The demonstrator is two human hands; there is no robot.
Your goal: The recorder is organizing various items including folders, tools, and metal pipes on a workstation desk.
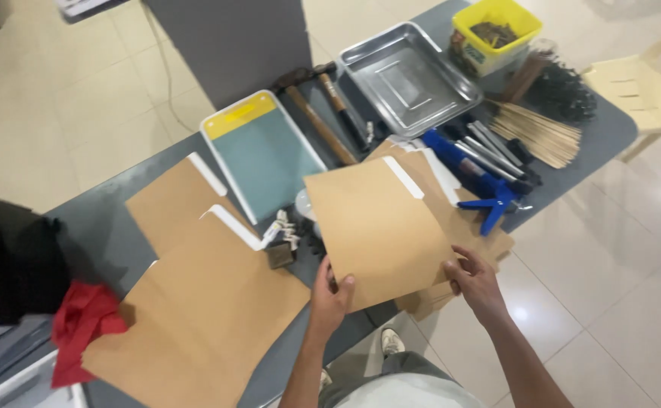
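Note:
My left hand (332, 293) grips the near edge of a brown paper envelope (379, 223) with a white flap strip, lifted slightly above a stack of the same envelopes (462, 227). My right hand (475, 281) rests on the stack's near right edge, fingers spread on the paper. Two more brown envelopes lie flat to the left: one (165, 208) farther back, another (202, 317) nearer to me.
On the grey table (100, 234) lie a teal tray with a yellow end (262, 151), a hammer (315, 117), a metal tray (406, 75), a yellow tub (493, 34), wooden sticks (538, 132), a blue caulking gun (474, 174), binder clips (281, 238) and a red cloth (81, 325).

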